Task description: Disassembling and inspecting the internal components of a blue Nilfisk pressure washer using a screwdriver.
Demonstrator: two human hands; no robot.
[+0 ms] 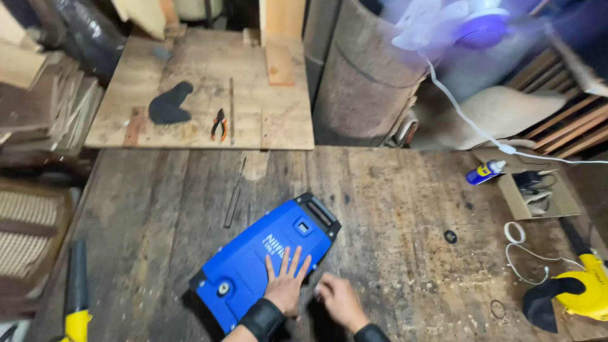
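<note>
Lying flat near the front edge of the worn wooden desk point(405, 190), a blue plastic housing point(266, 259) with a black handle end points up and to the right. The left hand point(285, 282) rests palm down on its top face, fingers spread; its grip is open and closes on nothing. The right hand point(340, 299) sits just beside the housing's right edge, low over the desk, fingers loosely curled; whether its grip touches the housing cannot be told, and it holds nothing visible. Both wrists carry dark cuffs. A thin metal rod point(235, 193) lies on the desk just beyond the housing's upper left. A small black ring point(450, 237) lies well apart to the right. At the far right stand an open cardboard box point(538, 193) with a blue spray can point(484, 171) beside it, and a yellow tool point(586, 288) at the edge. On a raised plywood board point(202, 95) behind lie red-handled pliers point(219, 124) and a dark cloth piece point(170, 103).
</note>
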